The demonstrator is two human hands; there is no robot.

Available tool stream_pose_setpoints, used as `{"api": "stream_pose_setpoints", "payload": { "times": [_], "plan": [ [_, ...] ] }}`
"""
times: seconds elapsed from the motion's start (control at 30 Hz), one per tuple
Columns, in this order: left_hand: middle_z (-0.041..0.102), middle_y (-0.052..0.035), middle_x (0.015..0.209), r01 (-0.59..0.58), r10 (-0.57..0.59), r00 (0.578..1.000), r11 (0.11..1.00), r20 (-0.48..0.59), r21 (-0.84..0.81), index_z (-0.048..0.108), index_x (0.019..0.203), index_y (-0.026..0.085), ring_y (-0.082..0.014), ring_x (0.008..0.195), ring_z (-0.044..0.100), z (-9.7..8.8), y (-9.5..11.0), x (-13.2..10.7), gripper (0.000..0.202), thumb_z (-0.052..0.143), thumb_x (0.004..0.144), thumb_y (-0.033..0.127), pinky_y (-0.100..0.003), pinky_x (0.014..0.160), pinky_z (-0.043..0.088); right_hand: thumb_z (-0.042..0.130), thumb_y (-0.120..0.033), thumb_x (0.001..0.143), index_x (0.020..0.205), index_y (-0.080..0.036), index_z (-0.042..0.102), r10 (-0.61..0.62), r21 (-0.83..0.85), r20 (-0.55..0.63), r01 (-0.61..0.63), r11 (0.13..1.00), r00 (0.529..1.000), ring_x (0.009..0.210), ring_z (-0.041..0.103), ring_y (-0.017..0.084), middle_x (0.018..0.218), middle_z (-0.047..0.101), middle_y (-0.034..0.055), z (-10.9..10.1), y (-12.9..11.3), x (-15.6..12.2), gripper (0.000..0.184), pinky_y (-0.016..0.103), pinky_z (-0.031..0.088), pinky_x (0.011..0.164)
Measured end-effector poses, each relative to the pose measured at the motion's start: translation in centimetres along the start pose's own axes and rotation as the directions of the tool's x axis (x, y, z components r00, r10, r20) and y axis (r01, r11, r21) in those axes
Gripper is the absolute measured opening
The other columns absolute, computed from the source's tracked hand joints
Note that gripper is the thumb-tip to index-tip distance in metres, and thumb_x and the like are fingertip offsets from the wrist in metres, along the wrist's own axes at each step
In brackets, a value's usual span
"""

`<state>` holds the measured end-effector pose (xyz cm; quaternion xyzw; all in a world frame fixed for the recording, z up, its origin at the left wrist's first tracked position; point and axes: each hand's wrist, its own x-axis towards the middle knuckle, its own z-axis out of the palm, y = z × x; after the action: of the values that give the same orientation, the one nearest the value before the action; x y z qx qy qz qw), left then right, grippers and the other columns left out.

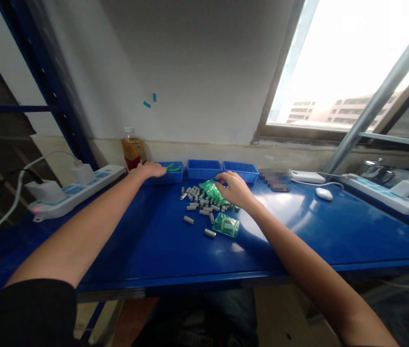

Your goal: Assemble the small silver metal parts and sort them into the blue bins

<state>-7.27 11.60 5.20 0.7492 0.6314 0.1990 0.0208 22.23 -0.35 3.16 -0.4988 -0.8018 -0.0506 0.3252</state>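
My left hand (150, 170) reaches over the left blue bin (168, 178), its fingers mostly hidden from me. Green plastic (174, 168) shows inside that bin, beside the fingertips. Between the thumb and fingers of my right hand (236, 189) is a small green plastic bag (209, 189), above the right part of the loose metal pieces. These short silvery cylinders (204, 211) lie scattered in a pile on the blue table (146, 241). Nearer to me rests another green bag (226, 225) with metal pieces inside.
Two more blue bins, a middle one (204, 169) and a right one (242, 172), stand along the wall. A drink bottle (132, 149) is behind the left bin. Power strips, one left (77, 193) and one right (385, 193), flank the work area. A white earbud case (323, 193) lies at right.
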Motion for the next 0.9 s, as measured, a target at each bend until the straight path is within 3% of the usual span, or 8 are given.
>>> {"api": "stream_pose_setpoints", "payload": {
  "times": [0.07, 0.17, 0.3, 0.47, 0.67, 0.73, 0.8, 0.9],
  "plan": [
    [0.054, -0.0280, 0.120, 0.028, -0.025, 0.999, 0.997, -0.040, 0.076, 0.067, 0.102, 0.004, -0.0450, 0.114, 0.045, 0.2, 0.6, -1.8, 0.042, 0.048, 0.078, 0.033, -0.058, 0.092, 0.032, 0.055, -0.037, 0.083, 0.108, -0.013, 0.062, 0.046, -0.018, 0.037, -0.046, 0.999, 0.998, 0.092, 0.056, 0.024, 0.094, 0.065, 0.0111, 0.7, 1.0, 0.2, 0.035, 0.038, 0.042, 0.085],
    [0.051, -0.0220, 0.125, -0.075, 0.126, 0.959, 0.977, -0.255, 0.199, 0.057, 0.121, 0.007, -0.0345, 0.114, 0.047, 0.5, 2.0, -5.2, 0.046, 0.035, 0.085, 0.027, -0.046, 0.097, 0.036, 0.058, -0.049, 0.079, 0.118, -0.012, 0.057, 0.133, 0.001, 0.127, -0.134, 0.991, 0.983, 0.098, 0.057, 0.028, 0.103, 0.065, 0.0150, 1.8, 1.6, 0.6, 0.053, 0.041, 0.043, 0.085],
    [0.064, -0.0131, 0.106, -0.277, 0.289, 0.940, 0.957, -0.183, 0.087, 0.063, 0.110, 0.013, -0.0263, 0.102, 0.057, 0.4, 4.8, -9.2, 0.038, 0.037, 0.086, 0.026, -0.036, 0.092, 0.042, 0.065, -0.038, 0.075, 0.116, -0.015, 0.058, 0.252, 0.053, 0.223, -0.270, 0.961, 0.942, 0.094, 0.061, 0.026, 0.102, 0.066, 0.0134, 2.5, 1.4, 1.3, 0.048, 0.039, 0.046, 0.082],
    [0.065, -0.0074, 0.088, -0.377, 0.346, 0.920, 0.909, -0.184, -0.177, 0.066, 0.090, 0.017, -0.0205, 0.084, 0.061, 0.7, 8.6, -12.7, 0.027, 0.041, 0.086, 0.026, -0.031, 0.080, 0.047, 0.065, -0.024, 0.071, 0.105, -0.015, 0.064, 0.267, 0.237, 0.101, -0.284, 0.929, 0.958, 0.095, 0.060, 0.021, 0.103, 0.066, 0.0100, 1.8, 0.5, 1.4, 0.035, 0.034, 0.045, 0.084],
    [0.059, -0.0088, 0.097, -0.503, 0.460, 0.864, 0.806, -0.205, -0.312, 0.064, 0.102, 0.016, -0.0197, 0.089, 0.059, 2.3, 10.3, -14.8, 0.030, 0.042, 0.082, 0.015, -0.032, 0.084, 0.046, 0.059, -0.034, 0.076, 0.075, -0.017, 0.061, 0.237, 0.482, -0.086, -0.168, 0.860, 0.968, 0.058, 0.051, 0.013, 0.063, 0.057, -0.0010, 0.6, -0.9, 0.7, 0.017, 0.026, 0.040, 0.058],
    [0.061, -0.0081, 0.092, -0.439, 0.410, 0.897, 0.778, -0.168, -0.449, 0.065, 0.098, 0.016, -0.0193, 0.084, 0.059, 2.6, 10.4, -14.9, 0.028, 0.042, 0.086, 0.024, -0.032, 0.080, 0.047, 0.058, -0.033, 0.078, 0.075, -0.018, 0.058, 0.202, 0.505, -0.169, -0.092, 0.858, 0.965, 0.060, 0.050, 0.013, 0.065, 0.057, -0.0009, 0.2, -1.9, 0.3, 0.016, 0.026, 0.040, 0.058],
    [0.062, -0.0069, 0.080, -0.247, 0.273, 0.960, 0.708, -0.065, -0.662, 0.066, 0.091, 0.015, -0.0179, 0.071, 0.059, 2.7, 10.5, -14.7, 0.039, 0.038, 0.089, 0.042, -0.031, 0.067, 0.048, 0.056, -0.031, 0.081, 0.076, -0.019, 0.057, 0.097, 0.453, -0.245, 0.025, 0.891, 0.965, 0.067, 0.052, 0.014, 0.071, 0.059, 0.0008, -0.1, -3.1, -0.3, 0.013, 0.027, 0.042, 0.065],
    [0.059, -0.0046, 0.065, 0.057, 0.113, 0.987, 0.439, 0.118, -0.897, 0.063, 0.079, 0.013, -0.0137, 0.054, 0.053, 2.4, 10.5, -14.2, 0.053, 0.036, 0.085, 0.058, -0.026, 0.050, 0.042, 0.053, -0.027, 0.085, 0.080, -0.021, 0.060, -0.183, 0.305, -0.226, 0.248, 0.920, 0.957, 0.078, 0.053, 0.017, 0.080, 0.060, 0.0042, -0.2, -5.1, -1.3, 0.011, 0.031, 0.043, 0.075]
  ]
}}
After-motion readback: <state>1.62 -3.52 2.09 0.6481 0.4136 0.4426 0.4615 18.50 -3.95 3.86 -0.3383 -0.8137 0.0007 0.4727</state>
